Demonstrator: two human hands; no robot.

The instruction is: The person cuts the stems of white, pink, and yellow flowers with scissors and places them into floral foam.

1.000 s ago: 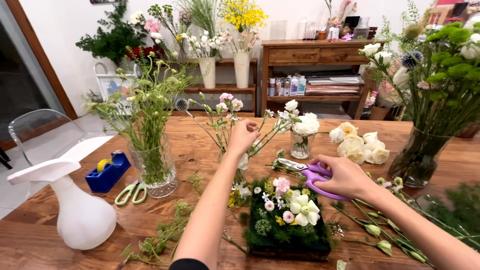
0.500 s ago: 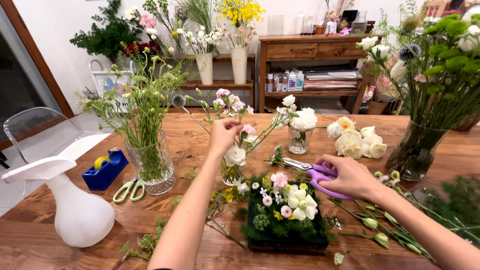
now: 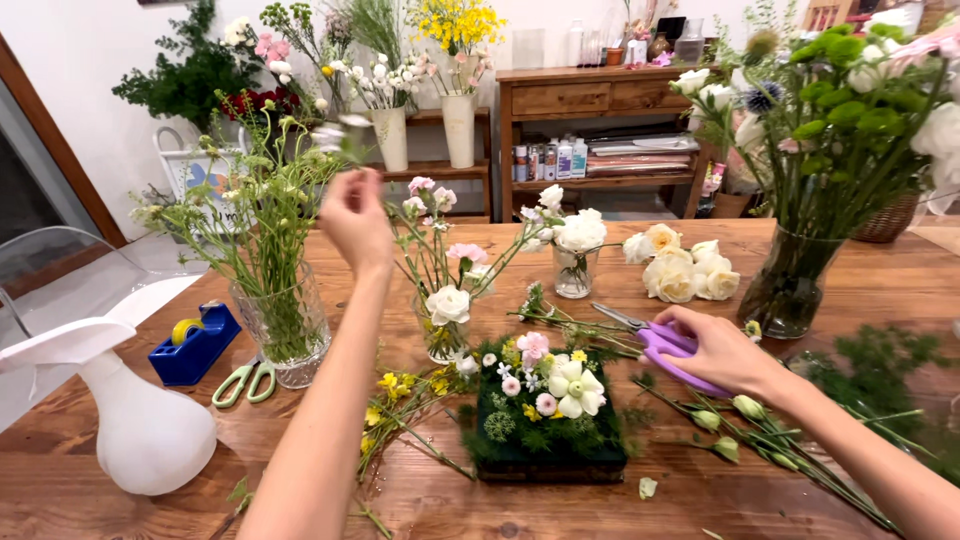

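Observation:
My left hand is raised above the table with its fingers pinched on a thin flower stem, beside the tall green stems in the left glass vase. A blurred small white bloom shows above the fingers. My right hand rests on the table, closed on purple-handled scissors. Between my arms sits a square dark-green block arrangement with pink, white and yellow flowers. Just behind it stands a small glass vase holding pink and white blooms.
A white watering jug, a blue tape dispenser and green-handled scissors lie at the left. Loose budded stems lie under my right arm. Cream roses, a small white-flower vase and a large vase stand behind.
My left hand has left the small middle vase and risen up and to the left, toward the left vase's stems. My right hand has stayed on the purple scissors.

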